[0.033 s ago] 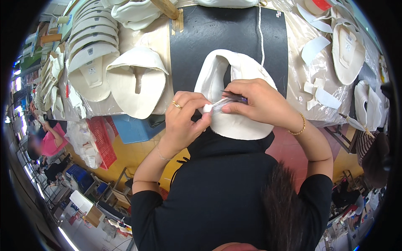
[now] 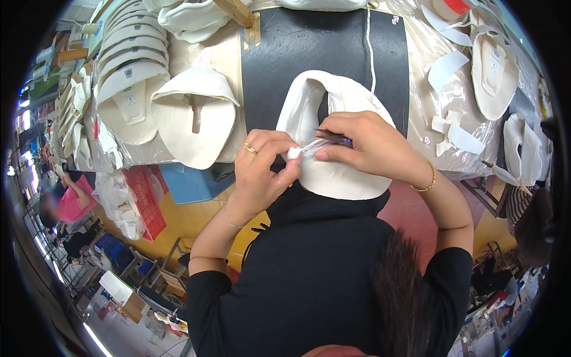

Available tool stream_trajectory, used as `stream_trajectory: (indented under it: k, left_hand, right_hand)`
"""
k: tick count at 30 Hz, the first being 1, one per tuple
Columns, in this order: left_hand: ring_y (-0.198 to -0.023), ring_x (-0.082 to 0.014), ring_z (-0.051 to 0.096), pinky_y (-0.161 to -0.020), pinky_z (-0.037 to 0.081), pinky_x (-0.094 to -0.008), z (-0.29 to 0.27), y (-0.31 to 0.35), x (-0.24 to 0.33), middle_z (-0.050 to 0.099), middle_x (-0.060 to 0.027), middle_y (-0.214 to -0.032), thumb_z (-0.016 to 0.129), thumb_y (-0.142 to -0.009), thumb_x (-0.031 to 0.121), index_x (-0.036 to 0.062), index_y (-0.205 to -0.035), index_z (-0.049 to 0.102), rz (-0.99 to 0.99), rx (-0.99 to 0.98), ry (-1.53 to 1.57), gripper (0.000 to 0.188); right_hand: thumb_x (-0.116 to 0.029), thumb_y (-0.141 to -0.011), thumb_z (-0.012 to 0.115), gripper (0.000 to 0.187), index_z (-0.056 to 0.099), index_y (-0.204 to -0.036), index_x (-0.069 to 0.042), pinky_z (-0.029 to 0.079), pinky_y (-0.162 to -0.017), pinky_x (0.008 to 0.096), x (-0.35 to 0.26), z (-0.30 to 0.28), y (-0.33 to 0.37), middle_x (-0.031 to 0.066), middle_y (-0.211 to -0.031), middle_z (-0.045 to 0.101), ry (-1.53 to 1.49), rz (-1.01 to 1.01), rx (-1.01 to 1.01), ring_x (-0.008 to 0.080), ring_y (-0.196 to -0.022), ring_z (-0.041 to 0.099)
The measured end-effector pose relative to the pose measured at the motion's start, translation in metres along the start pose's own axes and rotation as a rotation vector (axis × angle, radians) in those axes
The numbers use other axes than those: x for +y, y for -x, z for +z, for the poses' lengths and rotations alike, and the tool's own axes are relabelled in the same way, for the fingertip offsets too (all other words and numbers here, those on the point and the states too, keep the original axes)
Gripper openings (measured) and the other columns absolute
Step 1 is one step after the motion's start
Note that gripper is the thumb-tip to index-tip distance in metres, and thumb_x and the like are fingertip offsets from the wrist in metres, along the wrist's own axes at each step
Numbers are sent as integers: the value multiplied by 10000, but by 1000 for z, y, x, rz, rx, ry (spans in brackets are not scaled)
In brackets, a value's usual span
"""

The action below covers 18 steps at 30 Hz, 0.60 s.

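A white padded shoe upper (image 2: 351,175) lies on a black mat (image 2: 297,44) in front of me, its opening toward the far left. My left hand (image 2: 262,157) is closed at the piece's near left side, pinching a short white cord (image 2: 294,153) between thumb and fingers. Over the middle of the upper, my right hand (image 2: 366,143) is wrapped round small dark thread snips (image 2: 334,137). Their blades point left, close to the strand between my hands. The fingers partly hide the strand and the snips' handle.
Left of the mat stand another white upper (image 2: 199,131) and a row of stacked uppers (image 2: 134,77). White offcuts (image 2: 464,140) and a further upper (image 2: 495,74) lie at right. A wooden rod (image 2: 235,12) reaches over the far left. Below the table are a blue bin (image 2: 193,183) and red crate (image 2: 146,205).
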<state>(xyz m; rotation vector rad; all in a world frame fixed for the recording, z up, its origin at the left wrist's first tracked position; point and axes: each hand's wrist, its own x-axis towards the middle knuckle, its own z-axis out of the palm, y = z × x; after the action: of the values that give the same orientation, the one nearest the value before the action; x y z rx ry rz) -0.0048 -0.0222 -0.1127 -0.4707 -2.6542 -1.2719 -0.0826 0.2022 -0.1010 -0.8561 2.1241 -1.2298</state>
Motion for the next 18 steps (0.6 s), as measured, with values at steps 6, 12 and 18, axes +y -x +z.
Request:
stream_trajectory:
  k: [6, 12, 18]
  left_hand:
    - [-808, -183, 606, -718, 492, -281, 3, 0, 5, 661, -89, -938, 723, -844, 29, 11, -930, 637, -272, 76, 298, 122]
    - [-834, -95, 586, -742, 484, -231, -3, -2, 9, 639, -75, -1011, 676, -922, 28, -26, -996, 641, -449, 12, 546, 98]
    - [-868, -80, 586, -749, 479, -215, -11, -10, 12, 626, -76, -1063, 658, -949, 24, -51, -1055, 650, -493, -15, 766, 130]
  right_hand:
    - [-295, -865, 714, 316, 670, -974, -2, 501, -751, 418, -4, -14, -1, 160, -882, 688, 9, -28, 11, 366, -844, 653]
    - [-291, -829, 757, 364, 641, -1032, -13, 507, -753, 387, -9, -16, -5, 117, -976, 648, 106, -98, 132, 336, -836, 645]
    - [-260, -785, 788, 357, 645, -1052, -73, 530, -697, 363, -39, -27, 11, 63, -1007, 609, 341, -35, 318, 277, -840, 666]
